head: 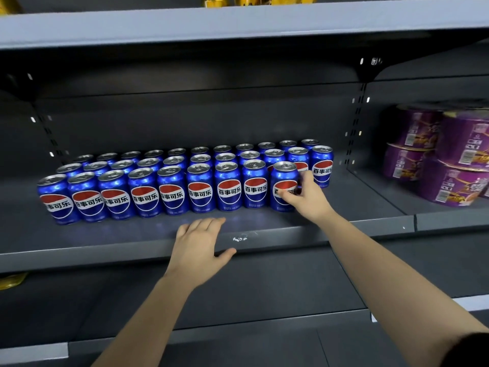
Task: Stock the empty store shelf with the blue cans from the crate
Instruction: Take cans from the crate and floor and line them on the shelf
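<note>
Dark grey metal shelf (105, 242), matte and flat, with a scuffed white mark on its front lip; slotted uprights run up the back wall. On it we note the blue cans (172, 193): glossy cylinders with dull silver tops and pull tabs, each with a round red, white and blue badge carrying Chinese lettering. They stand upright in three rows, packed side by side, badges facing out. The back row shows only its tops and shoulders, and the middle row is mostly hidden behind the front one. At the right end of the front row stands the end can (283, 178). The right hand (308, 197) grips it, thumb across the badge and fingers curled round its right side, which covers part of the lettering and much of the can behind. We cannot tell whether its base sits fully on the shelf. The left hand (197, 246) lies flat on the shelf lip in front of the cans, fingers straight and close together, thumb hooked over the front edge, holding nothing. In the next bay to the right are stacked purple tubs (455, 154), round and glossy, blurred and cut off by the frame. Gold containers (264, 0) on the upper shelf (211, 25) show only their bases.
</note>
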